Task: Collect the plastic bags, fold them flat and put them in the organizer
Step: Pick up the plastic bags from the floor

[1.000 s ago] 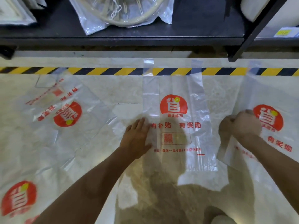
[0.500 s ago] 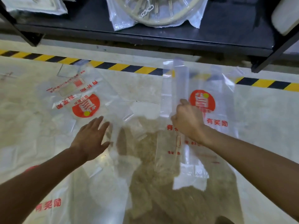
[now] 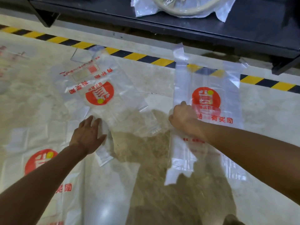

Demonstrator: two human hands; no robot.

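Clear plastic bags with red round logos lie spread on the pale floor. My right hand [image 3: 183,118] grips the left edge of one bag [image 3: 227,88], which lies over another flat bag on the right. My left hand [image 3: 88,135] rests with straight fingers on the handle end of a second bag [image 3: 99,88] lying upside down at the centre left. A third bag [image 3: 40,161] lies under my left forearm at the lower left. No organizer is in view.
A yellow-and-black hazard stripe [image 3: 138,56] runs across the floor behind the bags. Beyond it stands a black low shelf [image 3: 211,31] carrying a bagged round item [image 3: 186,7]. My shadow darkens the floor between my arms.
My right hand has carried its bag from the far right over onto the middle bag. My left hand has left that middle bag and moved left onto the upside-down bag's handle.
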